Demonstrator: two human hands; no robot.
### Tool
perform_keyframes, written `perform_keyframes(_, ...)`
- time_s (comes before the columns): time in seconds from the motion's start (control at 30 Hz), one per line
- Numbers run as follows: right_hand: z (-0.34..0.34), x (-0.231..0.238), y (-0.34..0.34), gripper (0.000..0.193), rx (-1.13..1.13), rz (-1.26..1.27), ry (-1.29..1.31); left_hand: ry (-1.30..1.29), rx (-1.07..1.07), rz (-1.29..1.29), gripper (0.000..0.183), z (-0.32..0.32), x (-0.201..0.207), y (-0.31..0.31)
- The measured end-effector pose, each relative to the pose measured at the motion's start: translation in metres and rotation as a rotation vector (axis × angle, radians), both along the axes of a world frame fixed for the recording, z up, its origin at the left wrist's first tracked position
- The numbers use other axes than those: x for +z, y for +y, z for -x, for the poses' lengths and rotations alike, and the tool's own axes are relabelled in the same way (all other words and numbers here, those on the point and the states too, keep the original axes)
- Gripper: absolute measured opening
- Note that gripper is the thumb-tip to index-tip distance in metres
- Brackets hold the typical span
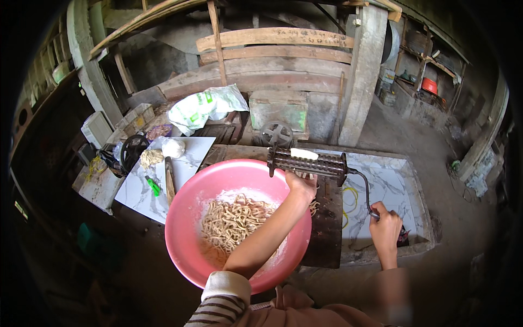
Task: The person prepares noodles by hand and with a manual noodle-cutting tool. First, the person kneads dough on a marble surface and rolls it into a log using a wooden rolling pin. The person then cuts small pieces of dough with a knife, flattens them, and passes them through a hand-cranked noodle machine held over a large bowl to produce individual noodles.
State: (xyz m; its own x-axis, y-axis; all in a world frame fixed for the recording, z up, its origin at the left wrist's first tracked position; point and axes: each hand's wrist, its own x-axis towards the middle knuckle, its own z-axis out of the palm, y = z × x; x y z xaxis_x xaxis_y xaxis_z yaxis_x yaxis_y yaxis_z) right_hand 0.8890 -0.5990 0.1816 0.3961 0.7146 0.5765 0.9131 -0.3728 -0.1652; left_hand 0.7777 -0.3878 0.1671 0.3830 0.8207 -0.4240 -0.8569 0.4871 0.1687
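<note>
**Right hand on crank, left hand under roller machine**

Right hand (386, 226): fingers are wrapping around the grip of the crank (366, 188), above the marbled slab (389, 173), toward its near right corner. Left hand (303, 186): reaching across the pink basin (178, 231), sitting up against the underside of the roller machine (332, 165). Its fingers are mostly hiding; can't tell if they're gripping anything.

Roller machine is standing beyond the basin's far right rim, crank sticking out its right end. A pale dough piece (304, 154) is lying on top of it. Cut dough strips (231, 222) are heaping in the basin, floury around them.

On the marbled board (188, 155), left: green cutter (152, 186) is lying toward the near edge, dough lump (151, 158) toward the far left corner.
</note>
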Motion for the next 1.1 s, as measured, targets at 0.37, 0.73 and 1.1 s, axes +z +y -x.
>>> perform_keyframes(0.37,-0.026,0.068,0.035,0.019,0.083,-0.293,-0.441,-0.018,-0.001,-0.005,0.034,0.004,-0.001,0.006)
perform_keyframes(0.73,-0.063,0.098,0.101,0.009,0.030,-0.434,-0.552,0.015,0.035,0.017,0.032,0.004,-0.004,0.005)
perform_keyframes(1.1,-0.109,0.018,0.174,0.014,-0.104,-0.194,-0.202,-0.005,0.015,-0.041,0.025,0.008,-0.013,0.004)
